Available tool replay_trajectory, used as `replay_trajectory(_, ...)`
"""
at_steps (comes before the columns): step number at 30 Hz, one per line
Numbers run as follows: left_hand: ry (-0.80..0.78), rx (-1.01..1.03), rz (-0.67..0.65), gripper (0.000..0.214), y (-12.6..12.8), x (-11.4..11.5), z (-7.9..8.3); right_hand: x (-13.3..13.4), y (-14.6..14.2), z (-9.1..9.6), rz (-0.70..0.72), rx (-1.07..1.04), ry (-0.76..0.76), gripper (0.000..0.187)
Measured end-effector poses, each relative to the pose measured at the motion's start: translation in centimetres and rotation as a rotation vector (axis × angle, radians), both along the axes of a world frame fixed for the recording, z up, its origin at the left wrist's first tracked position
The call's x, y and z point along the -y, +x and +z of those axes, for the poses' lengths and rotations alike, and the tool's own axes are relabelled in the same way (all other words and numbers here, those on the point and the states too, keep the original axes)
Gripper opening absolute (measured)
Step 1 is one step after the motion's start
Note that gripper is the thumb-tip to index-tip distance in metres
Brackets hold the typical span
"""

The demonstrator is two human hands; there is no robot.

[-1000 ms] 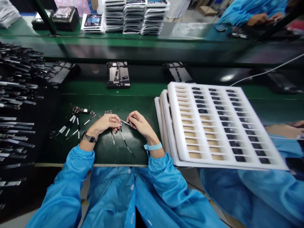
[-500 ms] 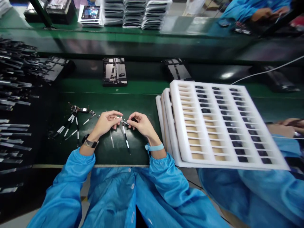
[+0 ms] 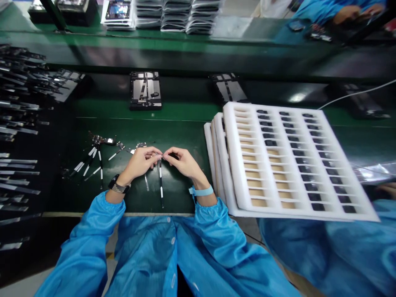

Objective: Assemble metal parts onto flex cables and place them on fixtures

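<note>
Both hands over a green mat (image 3: pixel 177 198), seen from the wearer's head. The left hand (image 3: pixel 139 161) and right hand (image 3: pixel 184 161) are held close together, their fingertips (image 3: pixel 157 153) pressed to one another and pinching the small upper end of a ribbon cable (image 3: pixel 160 185); the fine detail of that end is too small to make out. The cable hangs straight down from the pinch, its lower end lying on the mat. A second, shorter cable (image 3: pixel 146 182) lies just below the left hand. Left of the hands, a fan of similar cables (image 3: pixel 93 161) spreads from small circuit boards (image 3: pixel 100 139). A watch (image 3: pixel 117 186) circles the left wrist and a blue strap (image 3: pixel 201 191) the right; both arms wear blue smock sleeves (image 3: pixel 93 231). To the right, a stack of white foam trays (image 3: pixel 235 165) holds rows of small dark parts (image 3: pixel 270 142). Beyond the mat, two phone frames (image 3: pixel 145 90) lie on a dark belt, and many more cables (image 3: pixel 18 173) lie in rows at far left.
</note>
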State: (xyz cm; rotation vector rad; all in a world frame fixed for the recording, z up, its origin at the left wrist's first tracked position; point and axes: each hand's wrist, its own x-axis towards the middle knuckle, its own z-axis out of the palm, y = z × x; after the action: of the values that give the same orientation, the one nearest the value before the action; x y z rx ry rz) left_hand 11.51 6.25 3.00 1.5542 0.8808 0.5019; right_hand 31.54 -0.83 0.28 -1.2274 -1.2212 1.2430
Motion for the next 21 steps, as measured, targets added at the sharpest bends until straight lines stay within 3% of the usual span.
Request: replay_trajectory(21,-0.036,0.082,0.005,0.034,0.06,-0.15,-0.19,0.25,-0.27,0.34,-0.003,0.111,0.074,0.019)
